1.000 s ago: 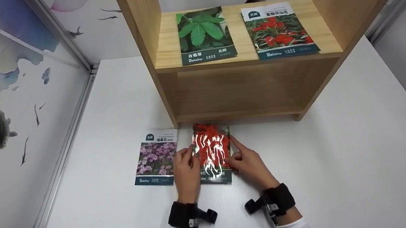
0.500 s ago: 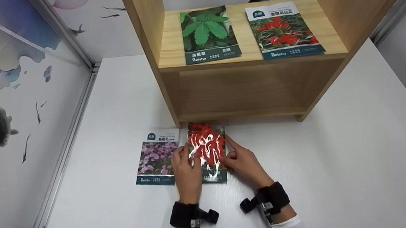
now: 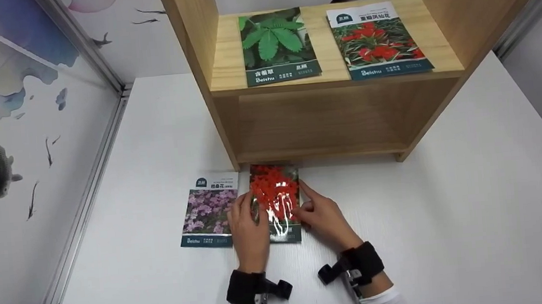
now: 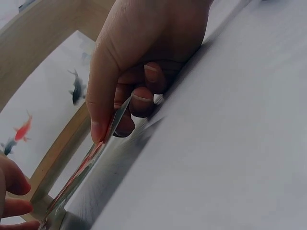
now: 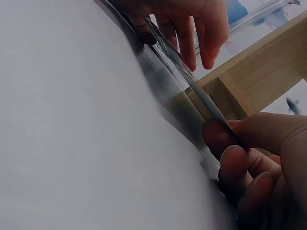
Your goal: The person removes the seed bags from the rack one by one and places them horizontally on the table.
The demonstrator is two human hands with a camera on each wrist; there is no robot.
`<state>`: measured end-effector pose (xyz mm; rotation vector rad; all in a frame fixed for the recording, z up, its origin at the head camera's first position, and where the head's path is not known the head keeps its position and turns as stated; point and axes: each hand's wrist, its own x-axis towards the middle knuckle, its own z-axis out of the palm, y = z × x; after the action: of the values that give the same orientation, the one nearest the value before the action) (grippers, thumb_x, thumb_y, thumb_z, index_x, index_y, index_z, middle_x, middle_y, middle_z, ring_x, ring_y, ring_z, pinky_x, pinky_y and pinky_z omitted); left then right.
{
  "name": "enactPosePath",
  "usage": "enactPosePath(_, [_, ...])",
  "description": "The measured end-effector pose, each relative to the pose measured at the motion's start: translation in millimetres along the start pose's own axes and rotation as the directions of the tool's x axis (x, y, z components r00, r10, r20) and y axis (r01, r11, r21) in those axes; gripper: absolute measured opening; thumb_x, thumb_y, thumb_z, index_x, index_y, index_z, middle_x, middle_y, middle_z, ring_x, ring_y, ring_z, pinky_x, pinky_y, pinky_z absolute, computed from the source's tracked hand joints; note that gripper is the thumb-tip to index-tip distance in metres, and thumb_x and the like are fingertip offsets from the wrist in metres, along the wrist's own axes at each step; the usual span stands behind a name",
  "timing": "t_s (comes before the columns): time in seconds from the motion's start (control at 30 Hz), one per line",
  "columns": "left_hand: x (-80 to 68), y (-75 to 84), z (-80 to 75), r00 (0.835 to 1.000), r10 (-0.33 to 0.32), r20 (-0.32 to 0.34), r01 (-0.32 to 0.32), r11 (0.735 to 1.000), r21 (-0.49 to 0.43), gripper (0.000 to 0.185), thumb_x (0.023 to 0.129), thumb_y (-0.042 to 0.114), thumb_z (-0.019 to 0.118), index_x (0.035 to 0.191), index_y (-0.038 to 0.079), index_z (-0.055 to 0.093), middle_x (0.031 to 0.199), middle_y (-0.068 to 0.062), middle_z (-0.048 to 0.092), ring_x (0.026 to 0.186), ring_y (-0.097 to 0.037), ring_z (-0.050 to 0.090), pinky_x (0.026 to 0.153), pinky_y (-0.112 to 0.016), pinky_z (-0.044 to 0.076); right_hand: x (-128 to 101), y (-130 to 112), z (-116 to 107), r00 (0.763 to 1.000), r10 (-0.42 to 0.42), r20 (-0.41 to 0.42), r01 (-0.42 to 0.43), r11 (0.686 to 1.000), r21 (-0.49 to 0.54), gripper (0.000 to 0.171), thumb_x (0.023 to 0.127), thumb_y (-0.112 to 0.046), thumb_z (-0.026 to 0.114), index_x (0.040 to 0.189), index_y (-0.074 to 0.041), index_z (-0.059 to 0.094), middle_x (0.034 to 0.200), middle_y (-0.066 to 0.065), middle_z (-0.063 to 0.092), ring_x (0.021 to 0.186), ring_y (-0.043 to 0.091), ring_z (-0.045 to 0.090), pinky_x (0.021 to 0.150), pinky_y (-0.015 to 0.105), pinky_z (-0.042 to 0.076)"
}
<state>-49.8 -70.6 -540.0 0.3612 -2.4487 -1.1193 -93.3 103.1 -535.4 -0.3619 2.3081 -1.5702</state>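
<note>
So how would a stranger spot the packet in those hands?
Find the wooden shelf on the white table. Just in front, the left hand and right hand hold the glossy packet. Red flowers set it apart from the purple-flower packet beside it; unlike the shelved red-flower packet, it shows no white top.

On shelf (image 3: 324, 46): packet one (image 3: 279, 47) left, packet two (image 3: 378, 42) right. In front: packet three (image 3: 274, 190) between left hand (image 3: 249, 228) and right hand (image 3: 324, 218); packet four (image 3: 208, 212) left of it, on table (image 3: 475, 232).
</note>
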Motion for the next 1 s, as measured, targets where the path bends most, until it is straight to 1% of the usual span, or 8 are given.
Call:
enactPosePath(0.13, [-1.6,-0.2,-0.8,1.000,0.004,0.011,-0.004,1.000,0.008,0.041,0.086,0.025,0.057,0.126,0.015,0.051,0.124,0.002,0.047,0.105,-0.014,0.038,0.079,-0.031,0.039,1.0,0.4,0.6,1.000,0.013,-0.009,-0.014,0.999,-0.042,0.075,0.083,-0.038,0.061,0.143,-0.025,0.018,0.062,-0.001,0.061,0.050,0.017,0.056,0.050,0.031,0.046])
enactPosePath(0.23, [-1.8,-0.9,-0.4,0.999,0.028,0.015,-0.029,1.000,0.007,0.042,0.087,0.024,0.057,0.127,0.013,0.050,0.125,0.001,0.047,0.106,-0.015,0.038,0.081,-0.032,0.038,1.1,1.4,0.4,1.000,0.025,-0.014,-0.025,0.998,-0.065,0.074,0.083,-0.038,0.061,0.143,-0.025,0.018,0.060,-0.002,0.061,0.050,0.017,0.055,0.050,0.030,0.045])
enactPosePath(0.33, [-2.0,-0.7,0.6,0.999,0.037,0.024,-0.037,0.999,0.012,0.043,0.086,0.024,0.057,0.127,0.012,0.049,0.127,0.000,0.046,0.108,-0.015,0.037,0.083,-0.033,0.038,1.4,2.4,0.1,1.000,0.022,-0.022,-0.023,0.997,-0.076,0.072,0.084,-0.035,0.060,0.143,-0.025,0.019,0.060,-0.002,0.060,0.049,0.016,0.055,0.049,0.030,0.045])
enactPosePath(0.53, [-1.9,1.2,0.9,0.999,0.028,0.044,-0.029,0.999,0.018,0.045,0.087,0.025,0.055,0.128,0.011,0.048,0.130,-0.001,0.043,0.113,-0.015,0.035,0.086,-0.034,0.038,2.0,2.4,1.5,0.998,0.032,-0.046,-0.035,0.997,-0.067,0.072,0.083,-0.031,0.062,0.142,-0.026,0.022,0.058,-0.002,0.058,0.048,0.015,0.053,0.049,0.029,0.044])
enactPosePath(0.7, [-1.8,1.0,0.6,0.999,0.030,0.044,-0.031,0.999,0.020,0.044,0.087,0.026,0.055,0.128,0.012,0.047,0.129,0.001,0.044,0.113,-0.014,0.036,0.089,-0.033,0.036,2.6,0.3,3.0,0.998,0.048,-0.038,-0.050,0.998,-0.045,0.074,0.082,-0.032,0.062,0.143,-0.024,0.021,0.060,0.000,0.058,0.049,0.016,0.053,0.048,0.031,0.046])
enactPosePath(0.8, [-2.0,1.5,0.5,0.999,0.026,0.039,-0.027,0.999,0.020,0.045,0.086,0.025,0.055,0.128,0.012,0.047,0.128,0.001,0.045,0.114,-0.014,0.036,0.090,-0.033,0.036,3.4,-1.0,3.1,0.999,0.031,-0.030,-0.034,0.996,-0.086,0.073,0.083,-0.032,0.062,0.143,-0.023,0.021,0.058,-0.002,0.058,0.047,0.015,0.053,0.048,0.030,0.045])
enactPosePath(1.0, [-2.8,2.6,1.8,0.998,0.061,0.030,-0.061,0.998,0.012,0.042,0.085,0.021,0.058,0.125,0.011,0.050,0.126,-0.002,0.045,0.115,-0.017,0.039,0.090,-0.036,0.036,4.5,-3.3,3.7,0.999,0.002,-0.033,-0.007,0.986,-0.165,0.073,0.083,-0.032,0.062,0.143,-0.020,0.023,0.057,-0.006,0.058,0.045,0.013,0.053,0.051,0.029,0.044])
